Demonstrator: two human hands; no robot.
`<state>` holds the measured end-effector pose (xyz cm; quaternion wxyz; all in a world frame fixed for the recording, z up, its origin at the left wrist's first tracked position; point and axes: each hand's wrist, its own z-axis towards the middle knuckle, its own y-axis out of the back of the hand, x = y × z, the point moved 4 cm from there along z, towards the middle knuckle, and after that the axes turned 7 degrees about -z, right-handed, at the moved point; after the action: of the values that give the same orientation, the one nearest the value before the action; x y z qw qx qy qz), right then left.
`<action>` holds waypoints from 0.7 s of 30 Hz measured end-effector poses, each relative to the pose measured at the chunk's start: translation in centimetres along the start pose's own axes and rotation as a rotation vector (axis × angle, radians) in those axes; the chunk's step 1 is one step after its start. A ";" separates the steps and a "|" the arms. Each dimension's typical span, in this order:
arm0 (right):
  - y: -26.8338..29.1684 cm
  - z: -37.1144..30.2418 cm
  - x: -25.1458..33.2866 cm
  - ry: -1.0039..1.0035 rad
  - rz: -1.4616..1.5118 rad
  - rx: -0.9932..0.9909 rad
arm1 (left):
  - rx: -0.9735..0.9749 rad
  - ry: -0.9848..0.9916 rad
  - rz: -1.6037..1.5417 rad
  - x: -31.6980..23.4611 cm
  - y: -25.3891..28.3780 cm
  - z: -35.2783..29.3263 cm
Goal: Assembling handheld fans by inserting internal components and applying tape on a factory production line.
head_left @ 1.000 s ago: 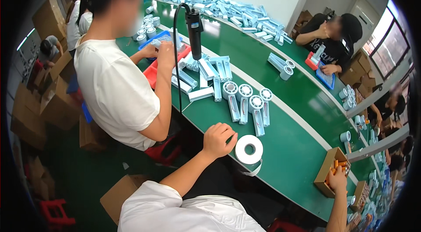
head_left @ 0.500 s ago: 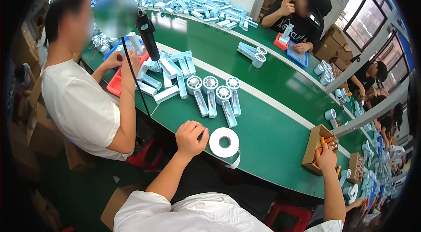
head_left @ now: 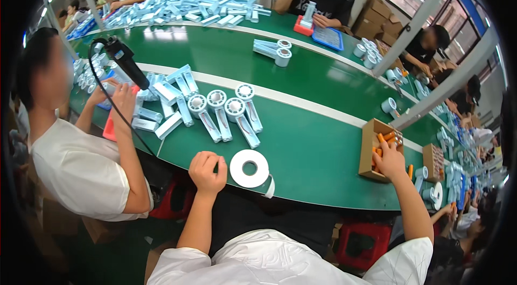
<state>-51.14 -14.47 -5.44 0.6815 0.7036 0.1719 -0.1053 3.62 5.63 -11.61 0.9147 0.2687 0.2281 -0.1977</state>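
Note:
My left hand (head_left: 208, 173) rests at the table's near edge with its fingers curled in. What they hold, if anything, is hidden. Just right of it lies a roll of white tape (head_left: 235, 169), its loose end hanging over the edge. Over at the right, my right hand (head_left: 390, 161) reaches into an open cardboard box (head_left: 367, 150) of orange cylindrical batteries (head_left: 381, 138). Its fingers bend down around one of them, the tips partly covered. Beyond the tape, several light-blue handheld fans (head_left: 221, 118) lie with round heads away from me and handles open, wires showing.
More light-blue casings (head_left: 172, 96) are piled at the left beside a co-worker in a white shirt (head_left: 81, 172). A black electric screwdriver (head_left: 126, 61) hangs there on its cord. Across the green belt (head_left: 215, 48), another person sits by a blue tray (head_left: 327, 39). A metal post (head_left: 420, 104) slants up at right.
The view has swung, shifting the scene left in the picture. My right hand stays in the box, and its fingers have moved among the batteries. My left hand stays curled beside the tape.

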 end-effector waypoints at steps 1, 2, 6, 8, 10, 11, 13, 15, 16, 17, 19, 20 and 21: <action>0.2 -0.1 -0.2 0.018 0.000 -0.046 | -0.001 0.005 0.003 0.0 -0.1 -0.2; 0.9 -0.2 -0.2 0.027 0.005 -0.048 | 0.002 0.009 -0.003 0.1 -0.1 -0.3; 1.0 -0.2 -1.2 0.041 0.017 -0.136 | 0.010 -0.003 -0.028 0.0 -0.5 -0.1; 1.2 0.0 -0.7 0.050 0.028 -0.161 | 0.013 -0.008 -0.011 0.1 -0.2 -0.3; 1.3 0.1 -0.9 0.045 0.054 -0.183 | 0.028 -0.015 -0.022 0.2 -0.2 -0.6; 1.3 0.4 -1.0 0.082 0.087 -0.221 | 0.024 -0.008 0.004 0.3 -0.1 -0.7; 0.8 0.5 -2.5 0.025 0.177 -0.233 | 0.031 -0.011 -0.013 0.3 -0.4 -0.7; 0.5 0.7 -4.1 -0.056 0.365 -0.262 | 0.038 -0.003 -0.016 0.3 -0.6 -0.7; 0.3 0.8 -4.9 -0.095 0.458 -0.277 | 0.041 0.001 -0.017 0.3 -0.7 -0.7; 0.2 1.0 -5.2 -0.098 0.458 -0.276 | 0.043 0.000 -0.019 0.3 -0.6 -0.8; -0.2 1.3 -6.1 -0.161 0.694 -0.235 | 0.035 -0.006 -0.024 0.3 -0.5 -0.9; -0.5 1.4 -6.5 -0.193 0.811 -0.214 | 0.031 -0.010 -0.026 0.2 -0.5 -0.9; -0.8 1.6 -7.0 -0.225 0.928 -0.193 | 0.027 -0.013 -0.029 0.2 -0.5 -0.9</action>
<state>-57.71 -16.73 -3.55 0.7329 0.6237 -0.2260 0.1507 3.28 5.70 -12.57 0.9095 0.2761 0.2234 -0.2158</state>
